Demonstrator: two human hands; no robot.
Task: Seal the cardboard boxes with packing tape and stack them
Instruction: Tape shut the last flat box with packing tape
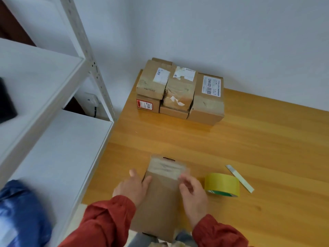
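A flat brown cardboard box [161, 198] lies at the near edge of the wooden table [249, 148], with a strip of clear tape across its far end. My left hand [132, 188] rests against its left side, fingers spread. My right hand [193, 190] presses on its right side near the tape strip, slightly blurred. A roll of yellow packing tape [221, 184] lies on the table just right of my right hand. A stack of several sealed cardboard boxes [179, 91] stands at the table's far left corner against the wall.
A white utility knife [239, 178] lies to the right of the tape roll. A white metal shelving unit [53, 104] stands along the table's left side. Something blue [21, 211] sits at the lower left. A white wall backs the table.
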